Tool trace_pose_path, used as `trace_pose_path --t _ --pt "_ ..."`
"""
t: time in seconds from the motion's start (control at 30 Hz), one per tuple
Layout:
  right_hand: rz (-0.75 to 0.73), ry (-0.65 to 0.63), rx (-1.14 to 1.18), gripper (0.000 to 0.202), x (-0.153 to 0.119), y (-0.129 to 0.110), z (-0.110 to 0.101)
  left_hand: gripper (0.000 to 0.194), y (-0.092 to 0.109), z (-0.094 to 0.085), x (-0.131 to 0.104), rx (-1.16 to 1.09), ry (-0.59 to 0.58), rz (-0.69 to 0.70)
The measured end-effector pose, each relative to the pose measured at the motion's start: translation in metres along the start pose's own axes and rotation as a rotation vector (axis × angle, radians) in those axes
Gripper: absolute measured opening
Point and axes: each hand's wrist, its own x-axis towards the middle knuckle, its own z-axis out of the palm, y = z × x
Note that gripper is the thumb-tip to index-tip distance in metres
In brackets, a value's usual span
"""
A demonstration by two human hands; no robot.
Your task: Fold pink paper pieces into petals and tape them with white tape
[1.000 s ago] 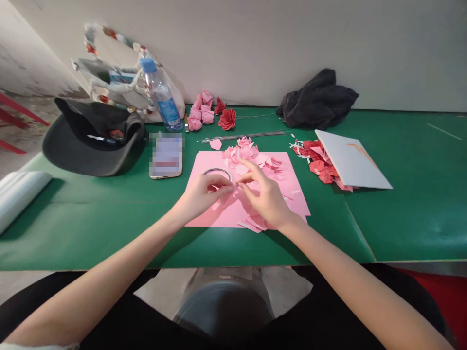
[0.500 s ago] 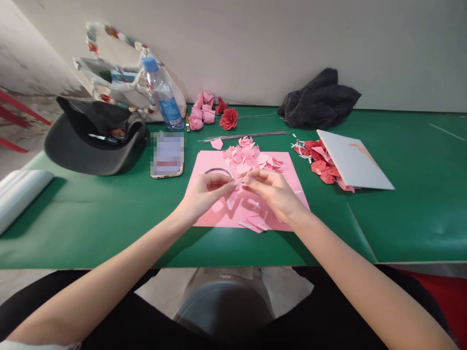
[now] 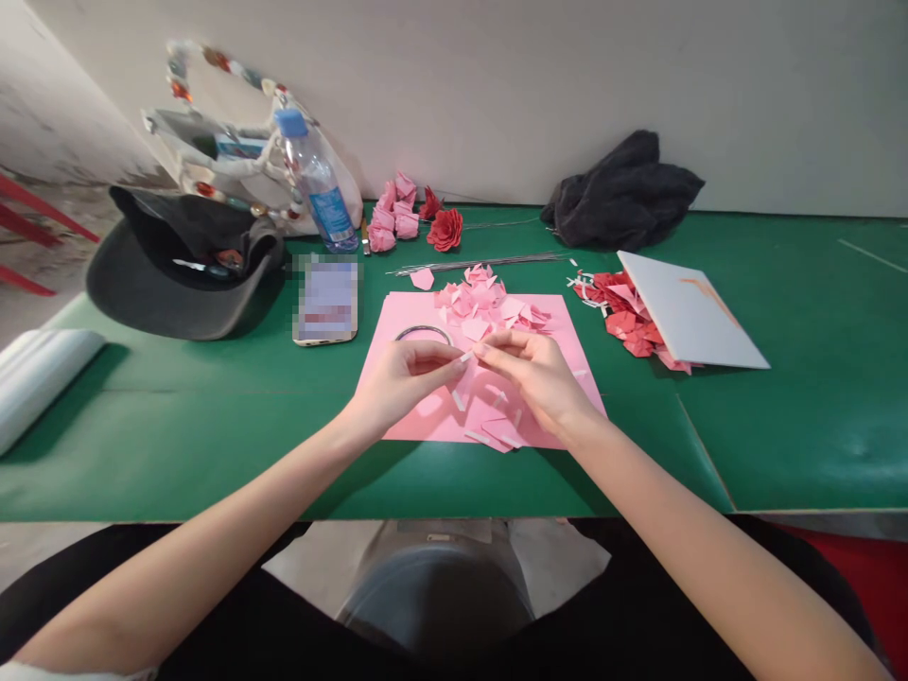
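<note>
My left hand (image 3: 408, 380) is closed in a pinch over the pink paper sheet (image 3: 418, 426). From its fingertips hangs a pink paper petal (image 3: 463, 386) with a white strip along its lower edge. A small white strip (image 3: 466, 357) shows at the left fingertips. My right hand (image 3: 535, 374) pinches thumb against fingers right beside it; what lies between them is too small to make out. Beyond both hands is a heap of pink paper petals (image 3: 475, 301). A few strip-edged petals (image 3: 495, 427) lie near the front edge. Behind my left hand sits a tape roll (image 3: 424, 332), partly hidden.
On the green table (image 3: 177, 435) are a phone (image 3: 326, 301), a cap (image 3: 184, 270), a bottle (image 3: 323, 189) and a beaded bag (image 3: 234, 165). Paper flowers (image 3: 445, 230), thin wires (image 3: 489, 264) and a dark cloth (image 3: 624, 194) lie behind. A white board (image 3: 691, 312) covers red petals (image 3: 631, 326).
The hanging petal and its white strip have swung slightly to the right below my left fingertips. The small white strip at the fingertips is tilted more. Both hands stay nearly in place.
</note>
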Motion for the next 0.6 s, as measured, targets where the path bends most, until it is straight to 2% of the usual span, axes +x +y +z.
trace_pose_path --t 0.2,0.4,0.53,0.6 --pt "-0.108 0.013 -0.089 0.018 0.0 0.003 0.0 0.024 0.0 0.0 0.001 -0.002 -0.038 -0.027" --pt "-0.202 -0.001 -0.11 0.019 -0.004 0.006 0.006 0.024 -0.009 -0.002 0.001 0.089 0.045 0.066" --pt "-0.21 0.002 -0.072 0.047 -0.004 0.009 0.004 0.025 -0.012 -0.003 0.002 0.114 0.009 0.05" --pt "-0.206 -0.023 -0.144 0.044 -0.002 0.01 0.001 0.026 -0.014 -0.004 0.003 0.147 -0.012 0.038"
